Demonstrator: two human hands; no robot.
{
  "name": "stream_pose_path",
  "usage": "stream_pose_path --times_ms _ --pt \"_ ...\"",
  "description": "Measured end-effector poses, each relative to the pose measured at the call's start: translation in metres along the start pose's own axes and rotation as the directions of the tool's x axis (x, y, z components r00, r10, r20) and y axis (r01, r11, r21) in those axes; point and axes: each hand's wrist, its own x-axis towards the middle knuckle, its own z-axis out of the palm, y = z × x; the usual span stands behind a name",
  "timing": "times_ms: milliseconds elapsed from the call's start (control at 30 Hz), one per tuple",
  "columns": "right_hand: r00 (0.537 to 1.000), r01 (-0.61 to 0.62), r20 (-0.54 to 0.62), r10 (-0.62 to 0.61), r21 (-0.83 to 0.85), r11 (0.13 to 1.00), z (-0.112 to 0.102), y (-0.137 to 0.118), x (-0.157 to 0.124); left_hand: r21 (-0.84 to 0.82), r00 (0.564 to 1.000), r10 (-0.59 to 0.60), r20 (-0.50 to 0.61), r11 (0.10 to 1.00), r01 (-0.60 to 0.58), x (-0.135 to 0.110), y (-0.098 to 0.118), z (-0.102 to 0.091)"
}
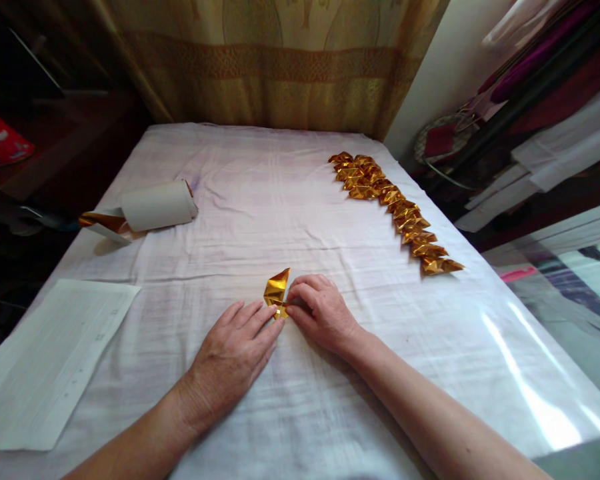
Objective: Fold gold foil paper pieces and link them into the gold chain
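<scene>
A small piece of folded gold foil paper (pixel 277 285) lies on the white cloth in front of me. My left hand (pixel 235 343) rests flat, its fingers stretched out, with the fingertips on the lower left part of the foil paper. From the right, my right hand (pixel 323 310) pinches the paper's edge between thumb and curled fingers. Part of the foil is hidden under the fingertips. Farther off to the right, several folded gold foil pieces (pixel 405 217) sit in a slanting, overlapping row.
A white-backed roll (pixel 157 205) with gold foil showing at its ends lies at the left. Nearer on that side is a stack of white paper sheets (pixel 55 360). The cloth-covered table (pixel 260 193) reaches a patterned curtain (pixel 280 73). Clothes (pixel 570 133) hang at the right.
</scene>
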Motion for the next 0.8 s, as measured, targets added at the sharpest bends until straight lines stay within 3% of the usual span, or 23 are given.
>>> stream_pose_path --times_ms 133,267,467,667,800 --pt "0.998 0.045 -0.049 -0.042 0.065 0.997 -0.003 0.009 -0.001 0.008 1.0 -0.009 -0.003 1.0 0.009 0.0 -0.004 -0.001" --pt "0.994 0.041 -0.1 -0.04 0.011 0.999 -0.007 0.015 -0.002 0.042 1.0 0.018 -0.022 0.999 -0.017 0.002 -0.024 -0.002" --pt "0.998 0.043 -0.034 -0.045 -0.068 0.997 -0.008 0.009 0.001 0.107 0.998 0.061 0.012 0.992 -0.062 0.022 -0.056 -0.01" --pt "0.997 0.07 -0.009 -0.071 -0.053 0.996 -0.008 0.002 0.004 0.114 0.998 -0.065 0.012 0.991 0.064 0.045 -0.038 -0.008" --pt "0.996 0.079 -0.035 -0.079 -0.004 0.997 -0.007 0.006 0.004 0.121 0.997 -0.068 -0.038 0.99 0.072 0.049 -0.032 0.001"
